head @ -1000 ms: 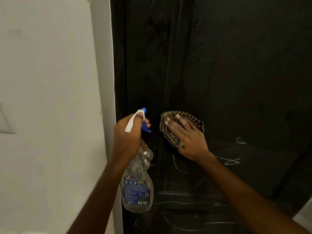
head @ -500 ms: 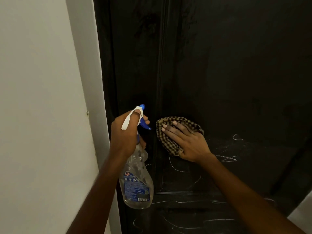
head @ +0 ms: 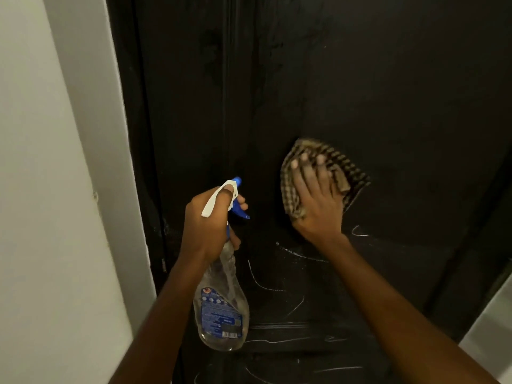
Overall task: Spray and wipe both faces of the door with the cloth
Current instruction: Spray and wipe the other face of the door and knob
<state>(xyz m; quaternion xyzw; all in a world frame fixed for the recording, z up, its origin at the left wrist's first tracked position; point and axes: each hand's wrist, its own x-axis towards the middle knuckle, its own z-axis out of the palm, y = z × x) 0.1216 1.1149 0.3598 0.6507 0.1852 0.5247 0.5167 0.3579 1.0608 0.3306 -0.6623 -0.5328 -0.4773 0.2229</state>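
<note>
Two hands on the dark door: bottle in one, cloth under the other

Two grips show. The left hand (head: 210, 220) is wrapped round the neck of the spray bottle (head: 221, 309). Its thumb lies along the white spray head (head: 219, 198) and a fingertip shows beside the blue trigger (head: 240, 210). The bottle hangs below the fist, clear plastic with a blue label (head: 219, 320) turned toward the camera. Its nozzle points at the door (head: 360, 79), close to the door face; whether it touches cannot be told.

The right hand (head: 315, 206) lies flat, with its fingers (head: 306, 173) spread and fairly straight. It presses the checked cloth (head: 340, 167) against the door face. The cloth is bunched under the palm and sticks out above the fingertips and to the right of the hand. It looks slightly blurred. The two hands are near each other but apart, the right one higher.

The door is black and fills most of the view, with a vertical groove running down it left of the cloth. Thin white scribbled marks (head: 263, 284) cross its lower part, below the right wrist and beside the bottle. To the left stands a pale door frame (head: 110, 162), and beyond it a plain white wall (head: 41, 189). A light surface (head: 487, 342) shows at the lower right corner; what it is cannot be told.
</note>
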